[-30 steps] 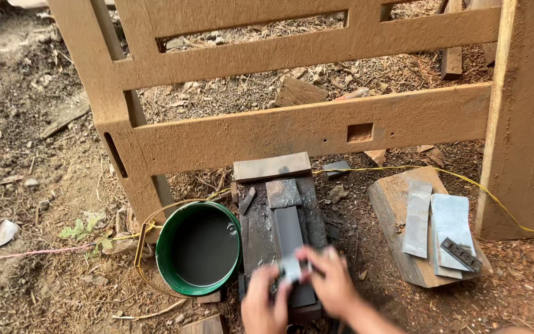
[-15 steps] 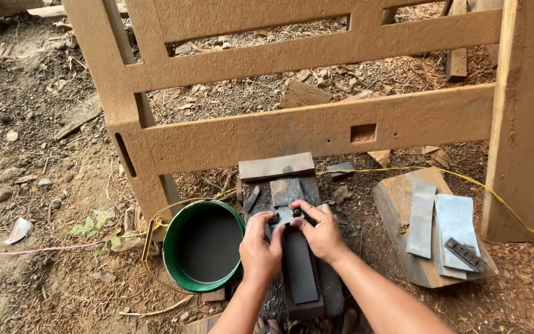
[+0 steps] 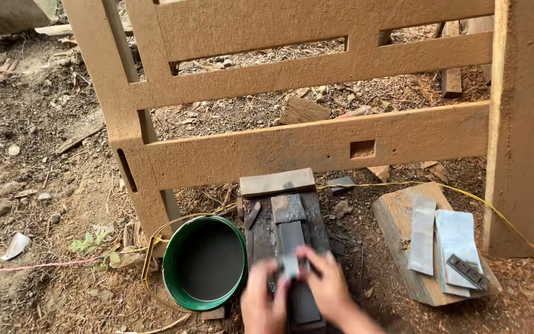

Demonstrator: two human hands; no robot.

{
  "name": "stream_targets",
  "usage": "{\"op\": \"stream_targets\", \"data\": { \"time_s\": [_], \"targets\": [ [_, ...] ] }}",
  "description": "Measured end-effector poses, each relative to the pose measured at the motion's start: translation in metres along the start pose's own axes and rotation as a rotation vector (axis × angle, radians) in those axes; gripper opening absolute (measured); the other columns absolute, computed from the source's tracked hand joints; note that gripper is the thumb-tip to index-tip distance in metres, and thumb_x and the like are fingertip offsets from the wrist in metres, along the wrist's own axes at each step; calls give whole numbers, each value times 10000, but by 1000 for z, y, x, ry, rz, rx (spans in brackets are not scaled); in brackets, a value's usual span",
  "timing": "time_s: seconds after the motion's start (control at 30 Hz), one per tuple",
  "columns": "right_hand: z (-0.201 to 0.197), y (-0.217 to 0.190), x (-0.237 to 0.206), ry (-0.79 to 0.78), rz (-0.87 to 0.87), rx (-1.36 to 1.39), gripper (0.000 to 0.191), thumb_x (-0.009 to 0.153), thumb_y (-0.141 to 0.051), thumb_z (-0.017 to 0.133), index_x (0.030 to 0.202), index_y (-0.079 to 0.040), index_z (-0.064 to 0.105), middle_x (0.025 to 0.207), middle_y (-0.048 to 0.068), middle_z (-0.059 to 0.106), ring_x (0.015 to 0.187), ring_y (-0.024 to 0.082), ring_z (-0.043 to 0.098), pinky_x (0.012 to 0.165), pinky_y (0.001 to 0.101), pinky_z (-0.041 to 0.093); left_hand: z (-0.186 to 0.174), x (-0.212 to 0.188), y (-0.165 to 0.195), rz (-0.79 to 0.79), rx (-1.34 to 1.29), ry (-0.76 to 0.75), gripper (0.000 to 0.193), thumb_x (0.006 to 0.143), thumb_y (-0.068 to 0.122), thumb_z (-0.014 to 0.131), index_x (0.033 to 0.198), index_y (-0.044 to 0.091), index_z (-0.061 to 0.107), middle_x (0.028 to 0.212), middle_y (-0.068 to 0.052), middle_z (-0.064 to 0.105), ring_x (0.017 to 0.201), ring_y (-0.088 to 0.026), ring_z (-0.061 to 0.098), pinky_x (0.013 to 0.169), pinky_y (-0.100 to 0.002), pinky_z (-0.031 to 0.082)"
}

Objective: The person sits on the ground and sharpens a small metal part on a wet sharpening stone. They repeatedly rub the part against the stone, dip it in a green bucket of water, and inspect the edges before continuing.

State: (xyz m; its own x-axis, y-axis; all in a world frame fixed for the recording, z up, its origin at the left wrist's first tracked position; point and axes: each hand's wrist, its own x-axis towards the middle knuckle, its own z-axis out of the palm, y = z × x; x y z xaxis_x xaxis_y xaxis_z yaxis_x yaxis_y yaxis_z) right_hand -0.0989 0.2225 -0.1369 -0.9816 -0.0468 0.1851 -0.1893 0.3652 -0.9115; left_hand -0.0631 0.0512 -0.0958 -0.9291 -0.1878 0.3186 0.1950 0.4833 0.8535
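Two hands, left hand (image 3: 262,303) and right hand (image 3: 327,287), press one blade (image 3: 290,266) on one dark stone (image 3: 298,272).

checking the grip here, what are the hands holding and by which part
Both the left hand and right hand pinch a small grey blade flat on the dark sharpening stone; blur hides which part.

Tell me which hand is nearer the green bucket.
Left. The left hand sits just right of the green bucket, close to its rim; the right hand is farther right, across the dark stone.
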Motion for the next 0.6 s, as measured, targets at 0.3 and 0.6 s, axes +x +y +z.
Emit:
{"op": "stream_targets", "data": {
  "time_s": [0.3, 0.6],
  "targets": [
    [1, -4, 26, -42, 211, -111, 340, 889, -165, 732, 1225, -211, 727, 924, 80, 605, 915, 220, 584, 876, 379, 511, 7, 22, 0, -137, 84, -24, 299, 871, 114, 765, 1131, 53, 631, 1094, -162, 714, 981, -330, 730, 822, -386, 590],
    [-5, -3, 7, -80, 11, -229, 457, 816, -57, 684, 1245, -203, 741, 1022, 102, 603, 981, 254, 556, 873, 396, 476, 1, 7, 7, -25, 15, -33, 297, 844, 89, 748, 1101, 50, 604, 1076, -161, 698, 941, -337, 742, 776, -387, 603]
  ]
}}
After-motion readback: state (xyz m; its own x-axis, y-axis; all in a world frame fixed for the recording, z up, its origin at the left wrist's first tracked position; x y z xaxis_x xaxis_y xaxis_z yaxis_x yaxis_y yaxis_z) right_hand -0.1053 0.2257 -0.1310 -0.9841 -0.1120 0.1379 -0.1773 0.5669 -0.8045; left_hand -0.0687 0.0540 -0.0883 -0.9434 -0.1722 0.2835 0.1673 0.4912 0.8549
